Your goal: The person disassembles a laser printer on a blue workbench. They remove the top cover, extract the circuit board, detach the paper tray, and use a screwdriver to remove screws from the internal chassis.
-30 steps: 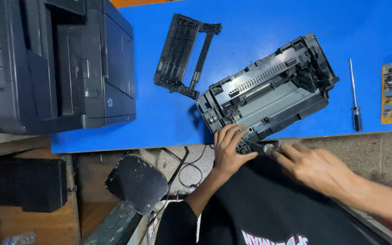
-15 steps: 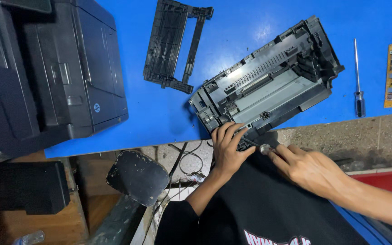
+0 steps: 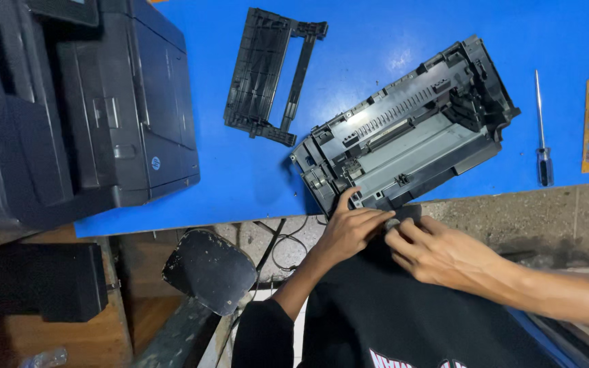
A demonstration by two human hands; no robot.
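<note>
Chassis (image 3: 407,133) is laid diagonally across the blue table (image 3: 390,34), long axis running near-left to far-right, with its near corner hung over the edge just ahead of both hands. Left hand (image 3: 349,228) is curled on that corner; right hand (image 3: 438,252) is pinched on a small part beside it, can't be made out. Nothing loose is seen inside the shell.

blue tabletop (image 3: 253,184) | worn black stool (image 3: 209,271) beneath | wooden floor (image 3: 56,341) | cables (image 3: 277,245) hanging

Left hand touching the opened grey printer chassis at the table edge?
Touching. In the head view the left hand has its thumb and fingers pressed on the near edge of the opened grey printer chassis, with no gap showing.
</note>
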